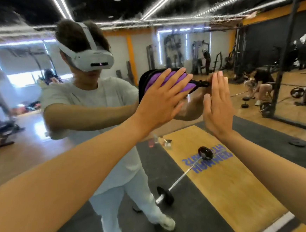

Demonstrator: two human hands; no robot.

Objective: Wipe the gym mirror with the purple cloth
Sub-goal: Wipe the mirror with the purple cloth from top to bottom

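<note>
Head view: I'm facing the gym mirror (pixel 161 42), which fills nearly the whole frame. The glass looks streaky and smeared along the top. Reflected in it: wood floor, black rubber matting, yellow-trimmed walls, ceiling strip lights, a power rack (pixel 288 54) at right, cable machines far back, and another person crouched near a bench at far right.

On the reflected floor there's a wooden lifting platform (pixel 227 183) with mirrored blue lettering, and a barbell (pixel 182 177) lying across its edge onto the black mat. Small bottles (pixel 153 141) stand at the platform's far end; contents too small to tell.

My reflection at left-centre: headset, light shirt, light trousers, both arms stretched forward.

Left hand (pixel 163 100): flat, fingers spread, palm pressing the purple cloth (pixel 166 80) against the glass at centre. No closed grasp; the cloth is pinned under the open palm. It's bunched, purple with black edging, and a black corner sticks out right of the fingertips.

Right hand (pixel 218 107): open, fingers together and pointing up, palm toward the glass just right of the cloth. It holds nothing. I can't tell if it touches the mirror.
</note>
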